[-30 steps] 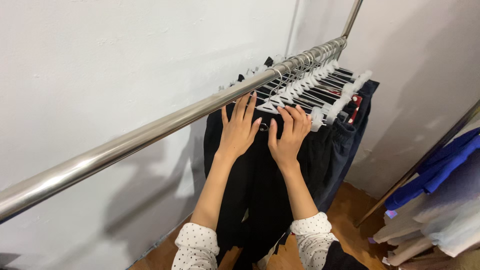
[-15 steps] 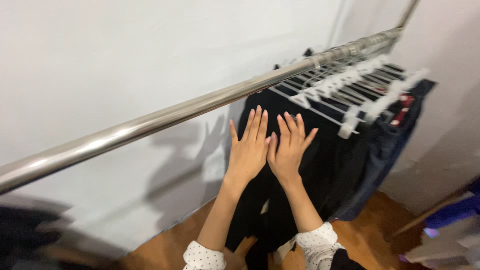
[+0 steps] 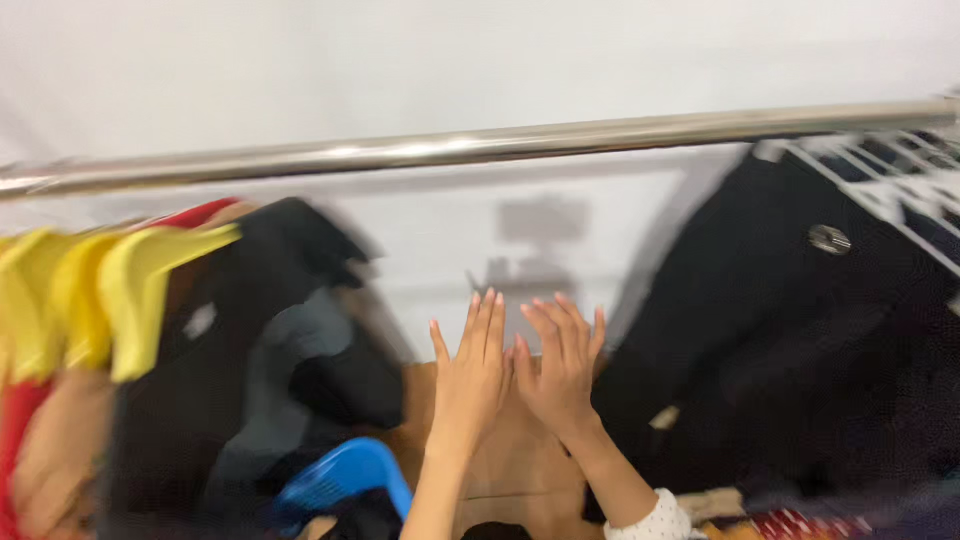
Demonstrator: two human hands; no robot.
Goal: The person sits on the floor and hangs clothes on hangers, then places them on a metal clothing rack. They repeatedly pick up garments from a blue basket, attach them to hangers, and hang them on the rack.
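My left hand (image 3: 472,368) and my right hand (image 3: 560,368) are raised side by side, fingers spread and palms away from me, holding nothing. They hover in the gap below the steel clothes rail (image 3: 450,150). To their right hangs a bunch of dark trousers (image 3: 790,320) on white hangers (image 3: 880,185); my right hand is nearest these, a little apart from them. To the left hang black garments (image 3: 250,330) and clothes on yellow hangers (image 3: 120,285). The picture is blurred by motion.
A white wall (image 3: 300,70) runs behind the rail. A blue plastic basket (image 3: 345,480) sits low beneath my left arm. Wooden floor (image 3: 515,450) shows below my hands. Red cloth (image 3: 15,440) hangs at the far left edge.
The view has swung left: the dark trousers slid to the right edge and the yellow-hanger clothes came into sight. My hands have come off the trousers and now hang free in the gap.
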